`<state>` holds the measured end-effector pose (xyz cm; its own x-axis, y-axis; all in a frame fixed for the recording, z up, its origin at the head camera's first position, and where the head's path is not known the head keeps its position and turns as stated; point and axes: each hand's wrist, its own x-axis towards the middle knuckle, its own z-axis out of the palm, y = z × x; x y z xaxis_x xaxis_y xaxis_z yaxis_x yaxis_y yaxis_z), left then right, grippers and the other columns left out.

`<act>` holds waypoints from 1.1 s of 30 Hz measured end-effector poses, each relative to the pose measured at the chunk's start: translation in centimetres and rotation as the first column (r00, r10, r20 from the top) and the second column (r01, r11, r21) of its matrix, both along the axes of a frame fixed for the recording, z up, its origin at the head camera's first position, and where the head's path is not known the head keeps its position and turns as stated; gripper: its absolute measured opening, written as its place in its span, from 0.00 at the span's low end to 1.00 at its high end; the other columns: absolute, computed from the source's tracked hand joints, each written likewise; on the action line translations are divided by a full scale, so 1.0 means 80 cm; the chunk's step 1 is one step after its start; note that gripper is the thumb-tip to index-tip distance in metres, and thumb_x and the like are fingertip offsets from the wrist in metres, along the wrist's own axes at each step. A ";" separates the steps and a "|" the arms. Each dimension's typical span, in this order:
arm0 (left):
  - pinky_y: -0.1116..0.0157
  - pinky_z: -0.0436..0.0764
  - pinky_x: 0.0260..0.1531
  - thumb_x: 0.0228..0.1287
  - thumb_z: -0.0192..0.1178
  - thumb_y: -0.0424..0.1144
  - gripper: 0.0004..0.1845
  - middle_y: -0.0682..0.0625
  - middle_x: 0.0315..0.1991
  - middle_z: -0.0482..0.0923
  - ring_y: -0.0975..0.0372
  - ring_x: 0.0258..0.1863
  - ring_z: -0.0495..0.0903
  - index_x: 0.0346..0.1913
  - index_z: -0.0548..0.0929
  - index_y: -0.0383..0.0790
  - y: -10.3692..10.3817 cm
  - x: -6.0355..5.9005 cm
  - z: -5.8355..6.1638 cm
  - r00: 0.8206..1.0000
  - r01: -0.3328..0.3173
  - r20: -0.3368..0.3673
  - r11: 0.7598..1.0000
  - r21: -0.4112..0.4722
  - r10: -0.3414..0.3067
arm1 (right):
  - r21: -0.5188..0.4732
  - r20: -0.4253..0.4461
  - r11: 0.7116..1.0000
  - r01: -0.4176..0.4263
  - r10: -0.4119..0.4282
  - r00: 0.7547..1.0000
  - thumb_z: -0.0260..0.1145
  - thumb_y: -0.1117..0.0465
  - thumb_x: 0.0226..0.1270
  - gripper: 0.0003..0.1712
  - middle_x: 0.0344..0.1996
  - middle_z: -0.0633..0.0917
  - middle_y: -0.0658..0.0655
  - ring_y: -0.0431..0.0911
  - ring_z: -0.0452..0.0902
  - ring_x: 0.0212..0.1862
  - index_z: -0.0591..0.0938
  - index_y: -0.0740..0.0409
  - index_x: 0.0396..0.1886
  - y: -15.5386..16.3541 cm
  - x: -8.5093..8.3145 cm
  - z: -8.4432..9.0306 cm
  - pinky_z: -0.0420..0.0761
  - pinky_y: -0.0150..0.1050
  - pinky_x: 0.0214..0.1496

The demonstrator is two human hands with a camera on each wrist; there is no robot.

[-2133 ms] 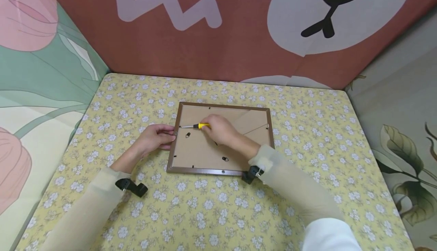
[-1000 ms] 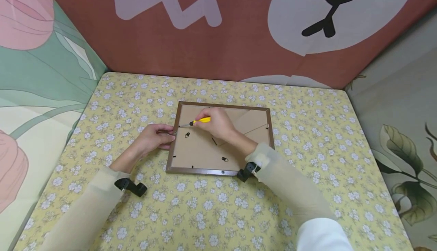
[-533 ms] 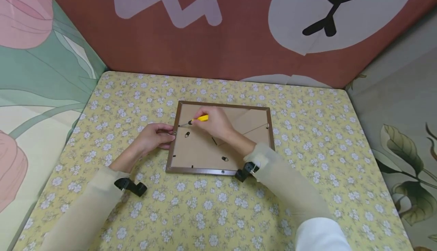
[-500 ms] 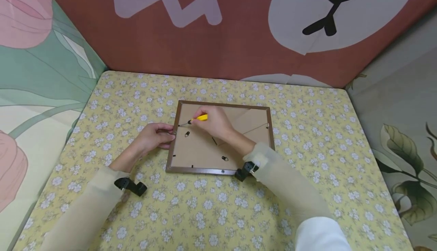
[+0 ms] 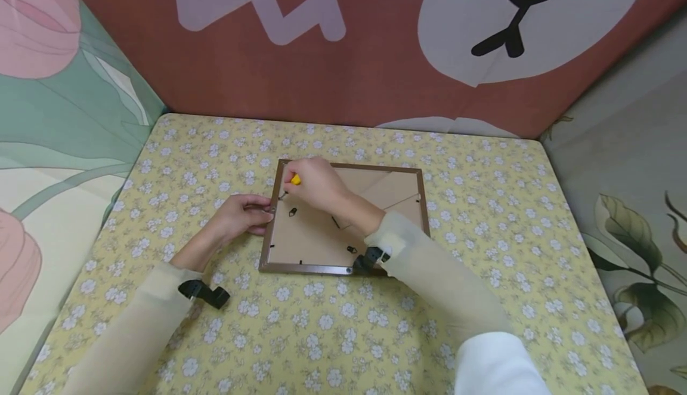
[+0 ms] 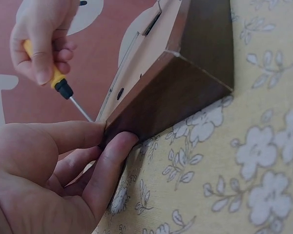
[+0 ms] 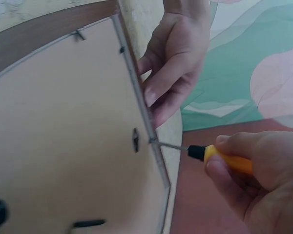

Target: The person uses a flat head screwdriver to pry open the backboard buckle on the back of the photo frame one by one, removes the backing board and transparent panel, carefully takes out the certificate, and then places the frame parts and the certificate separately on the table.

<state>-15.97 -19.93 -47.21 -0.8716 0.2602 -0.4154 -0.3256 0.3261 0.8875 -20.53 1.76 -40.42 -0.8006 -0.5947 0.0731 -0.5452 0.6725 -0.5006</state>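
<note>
A brown picture frame (image 5: 316, 237) lies face down, its tan backing board upward, with small black tabs along the inner edge and hanging rings (image 5: 293, 212) on the board. My right hand (image 5: 319, 186) grips a yellow-handled screwdriver (image 7: 234, 162), tilted above the left part of the frame. In the right wrist view its metal shaft (image 7: 173, 146) reaches a tab (image 7: 153, 141) at the inner edge. My left hand (image 5: 241, 216) holds the frame's left side; the left wrist view shows thumb and fingers (image 6: 83, 134) against the brown edge.
A yellow flowered cloth (image 5: 333, 347) covers the table. A red-brown patterned backdrop (image 5: 376, 73) stands behind it, with patterned drapes at left and right. Each wrist wears a black camera strap (image 5: 204, 292). A folding stand flap (image 5: 376, 204) shows on the backing board.
My right hand has moved left with the screwdriver, whose handle now stands steeper over the tab at the left edge. The left hand and the frame have stayed put.
</note>
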 end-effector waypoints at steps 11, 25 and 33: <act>0.59 0.90 0.43 0.71 0.61 0.29 0.25 0.28 0.61 0.75 0.56 0.43 0.87 0.68 0.71 0.23 -0.002 -0.001 -0.002 1.000 0.007 -0.010 1.000 -0.005 -0.007 | 0.101 0.011 0.995 -0.026 0.025 1.000 0.67 0.59 0.73 0.06 0.37 0.88 0.48 0.40 0.79 0.34 0.86 0.53 0.35 -0.025 0.001 0.021 0.80 0.32 0.39; 0.60 0.89 0.43 0.71 0.61 0.28 0.25 0.27 0.62 0.73 0.57 0.42 0.87 0.67 0.70 0.21 -0.002 0.001 0.000 1.000 0.015 -0.018 1.000 0.022 -0.015 | 0.164 0.001 0.986 0.018 -0.018 1.000 0.64 0.64 0.73 0.11 0.24 0.82 0.48 0.40 0.74 0.27 0.81 0.54 0.27 -0.054 0.006 0.033 0.74 0.29 0.29; 0.60 0.90 0.41 0.70 0.60 0.26 0.24 0.25 0.61 0.74 0.59 0.40 0.87 0.66 0.71 0.19 -0.002 0.001 -0.001 0.999 0.019 -0.035 0.999 0.033 -0.018 | 0.217 0.002 0.974 0.068 -0.070 0.998 0.64 0.64 0.73 0.17 0.16 0.74 0.46 0.38 0.65 0.21 0.76 0.52 0.21 -0.070 0.008 0.035 0.65 0.26 0.22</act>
<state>-15.87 -20.10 -47.30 -0.8802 0.2901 -0.3756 -0.2884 0.3016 0.9088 -19.92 -3.86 -37.59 -0.8404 -0.5388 -0.0587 -0.4897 0.8012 -0.3440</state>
